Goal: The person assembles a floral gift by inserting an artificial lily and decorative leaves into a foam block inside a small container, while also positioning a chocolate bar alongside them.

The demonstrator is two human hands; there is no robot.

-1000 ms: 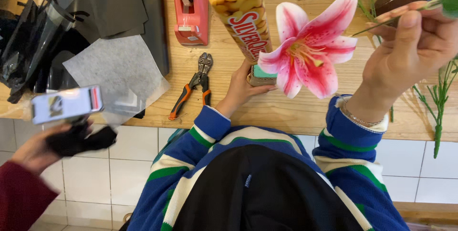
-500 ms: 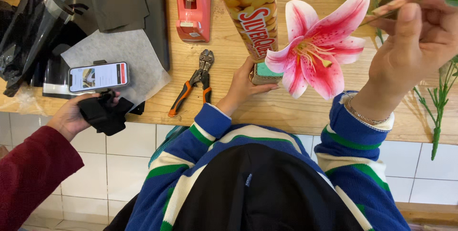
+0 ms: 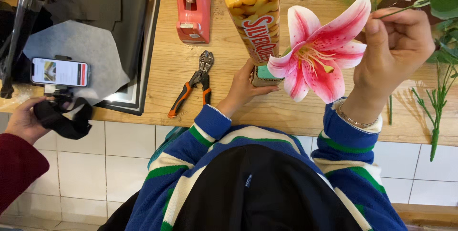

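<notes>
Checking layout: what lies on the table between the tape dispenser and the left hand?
In the head view, orange-handled cutters lie between the tape dispenser and the left hand.

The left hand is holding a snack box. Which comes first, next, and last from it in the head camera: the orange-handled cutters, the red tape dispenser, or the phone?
Starting from the left hand:
1. Orange-handled cutters, just to its left on the wooden table.
2. Red tape dispenser, farther up the table, toward the far edge.
3. Phone, far left, on a stand beside another person's hand.
</notes>
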